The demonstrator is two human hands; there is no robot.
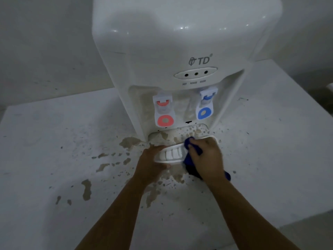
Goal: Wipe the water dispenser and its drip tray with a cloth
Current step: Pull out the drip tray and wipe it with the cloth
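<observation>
A white tabletop water dispenser (180, 51) stands on a white counter, with a red tap (164, 112) on the left and a blue tap (205, 105) on the right. Its white slotted drip tray (171, 154) is pulled out and tilted in front of the stained tray recess (180, 134). My left hand (151, 163) grips the tray's left end. My right hand (207, 156) holds a blue cloth (191, 165) bunched against the tray's right end; part of the cloth hangs below my wrist.
The white counter (63, 141) is covered with brown stains and flaked patches (86, 190) around the dispenser's foot. A grey wall (45, 42) rises behind. The counter's front right edge (288, 221) drops off to a lower surface.
</observation>
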